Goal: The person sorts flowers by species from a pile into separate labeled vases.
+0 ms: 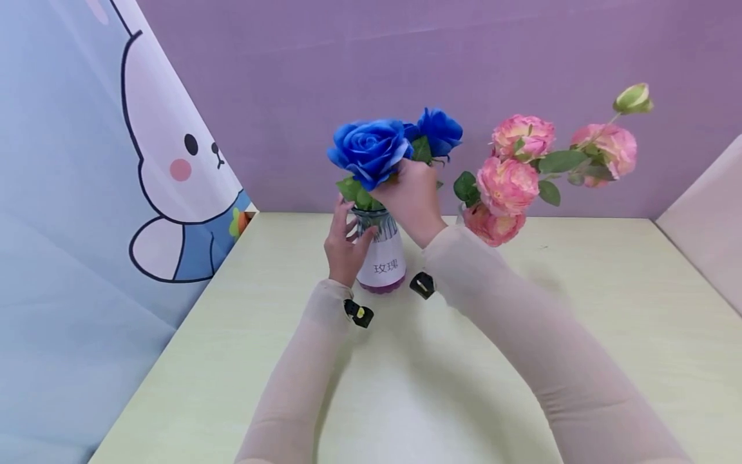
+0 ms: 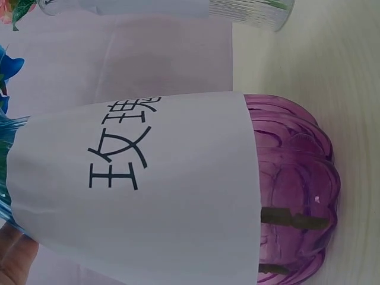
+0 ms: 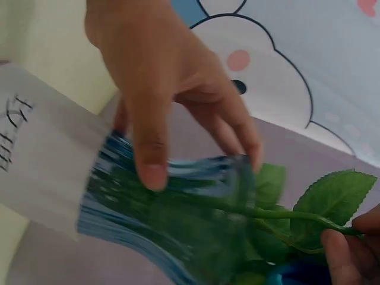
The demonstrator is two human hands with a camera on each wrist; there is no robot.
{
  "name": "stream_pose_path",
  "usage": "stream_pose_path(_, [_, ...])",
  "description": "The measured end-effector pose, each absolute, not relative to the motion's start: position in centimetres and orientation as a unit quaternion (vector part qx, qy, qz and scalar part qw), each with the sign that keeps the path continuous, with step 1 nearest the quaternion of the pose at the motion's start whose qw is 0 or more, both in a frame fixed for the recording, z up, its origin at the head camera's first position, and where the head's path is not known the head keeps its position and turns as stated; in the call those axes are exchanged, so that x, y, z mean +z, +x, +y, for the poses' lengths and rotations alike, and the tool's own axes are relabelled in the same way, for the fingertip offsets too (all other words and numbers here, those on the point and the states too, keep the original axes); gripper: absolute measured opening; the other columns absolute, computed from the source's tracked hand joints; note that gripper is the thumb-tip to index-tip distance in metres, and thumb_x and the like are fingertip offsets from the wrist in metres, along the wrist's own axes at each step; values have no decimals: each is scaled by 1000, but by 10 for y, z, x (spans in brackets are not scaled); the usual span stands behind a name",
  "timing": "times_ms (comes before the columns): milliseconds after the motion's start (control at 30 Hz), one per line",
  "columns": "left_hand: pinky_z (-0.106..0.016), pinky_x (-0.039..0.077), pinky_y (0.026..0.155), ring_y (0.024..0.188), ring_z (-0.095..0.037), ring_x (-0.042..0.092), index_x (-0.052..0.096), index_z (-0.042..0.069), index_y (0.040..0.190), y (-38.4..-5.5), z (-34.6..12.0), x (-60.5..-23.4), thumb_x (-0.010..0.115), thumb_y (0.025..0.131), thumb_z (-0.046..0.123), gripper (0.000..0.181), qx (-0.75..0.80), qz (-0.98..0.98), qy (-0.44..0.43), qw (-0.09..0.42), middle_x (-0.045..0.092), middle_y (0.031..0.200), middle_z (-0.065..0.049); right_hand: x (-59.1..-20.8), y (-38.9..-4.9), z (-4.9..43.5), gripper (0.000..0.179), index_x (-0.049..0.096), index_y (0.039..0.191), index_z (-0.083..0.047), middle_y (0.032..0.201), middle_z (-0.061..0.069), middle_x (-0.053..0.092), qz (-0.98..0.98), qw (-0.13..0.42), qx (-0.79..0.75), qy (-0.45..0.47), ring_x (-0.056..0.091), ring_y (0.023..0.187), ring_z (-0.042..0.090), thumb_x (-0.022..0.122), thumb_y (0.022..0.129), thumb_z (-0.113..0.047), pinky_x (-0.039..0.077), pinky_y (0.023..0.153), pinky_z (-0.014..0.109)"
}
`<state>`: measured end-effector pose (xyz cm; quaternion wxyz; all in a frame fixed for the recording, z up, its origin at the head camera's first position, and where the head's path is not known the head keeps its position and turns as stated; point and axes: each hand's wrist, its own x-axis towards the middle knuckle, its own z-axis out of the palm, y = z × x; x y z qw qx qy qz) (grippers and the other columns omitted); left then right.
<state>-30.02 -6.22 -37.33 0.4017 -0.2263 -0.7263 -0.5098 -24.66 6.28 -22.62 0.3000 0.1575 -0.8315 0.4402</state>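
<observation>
A glass vase (image 1: 382, 254) with a blue ribbed neck, white paper label and purple base (image 2: 297, 172) stands on the table. My left hand (image 1: 346, 248) holds its neck, the thumb at the front and fingers round the far side. Above the rim, my right hand (image 1: 414, 196) pinches the green stem (image 3: 279, 214) of a blue rose (image 1: 370, 148). That stem runs down through the vase's mouth, seen in the right wrist view, with leaves (image 3: 335, 196) beside it. Another blue rose (image 1: 439, 132) shows behind the right hand.
Pink flowers (image 1: 509, 185) with a green bud (image 1: 633, 98) lean to the right beyond my right forearm. Their clear glass vase (image 2: 255, 10) is mostly hidden in the head view. A purple wall (image 1: 406, 51) rises behind the table (image 1: 608, 277); a rabbit-print curtain (image 1: 64, 258) hangs left.
</observation>
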Motion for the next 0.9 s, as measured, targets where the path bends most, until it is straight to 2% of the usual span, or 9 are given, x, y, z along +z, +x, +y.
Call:
stream_pose_path(133, [-43,58,76,102,-42,63,47,2,127,-301,-61,-375,73,83,1,51,-513,-723,-233,400,35,149,-23,-239,-256,62,14,68,81,4,80,18,71,-866,235,426,115,68,82,30,70,83,-10,57,79,39])
stream_pose_path(233, [-43,58,77,103,-42,63,47,3,127,-301,-61,-374,72,83,1,50,-510,-724,-238,398,34,149,-22,-250,-261,64,21,56,66,-2,69,17,66,-873,211,430,95,65,74,30,67,83,-7,55,69,36])
stream_pose_path(333, [-43,58,76,101,-42,63,46,1,127,-301,-62,-373,72,83,1,51,-505,-726,-239,401,36,148,-23,-260,-262,66,24,51,63,-4,67,18,64,-866,215,442,90,64,73,31,65,82,-3,51,67,36])
stream_pose_path(500, [-40,60,73,98,-39,65,45,1,132,-298,-71,-370,71,83,0,56,-472,-750,-262,382,44,143,-22,-268,-257,67,13,58,71,3,80,20,66,-871,237,415,114,63,83,34,65,81,-2,53,77,44])
stream_pose_path(667, [-40,59,76,101,-37,65,49,0,135,-292,-94,-353,72,82,3,57,-370,-800,-306,359,43,143,-22,-273,-248,75,16,56,68,5,81,20,62,-862,245,420,144,60,81,34,62,83,1,53,73,42])
stream_pose_path(767, [-38,57,59,101,-37,63,48,2,138,-284,-109,-344,72,83,9,60,-320,-832,-305,333,43,145,-18,-279,-238,82,11,68,82,10,94,21,68,-856,237,433,157,64,86,32,60,83,2,57,75,38])
stream_pose_path(833, [-40,53,51,103,-38,62,45,2,140,-279,-118,-342,72,84,12,62,-294,-850,-299,318,42,145,-18,-283,-228,90,21,70,102,7,109,20,68,-856,222,440,158,67,91,31,61,85,-1,59,74,38])
stream_pose_path(900, [-39,50,47,98,-39,62,44,1,140,-273,-128,-342,71,86,13,62,-272,-863,-292,309,42,145,-17,-290,-218,103,27,68,112,5,114,19,66,-864,199,433,162,68,87,30,60,87,-3,59,70,35])
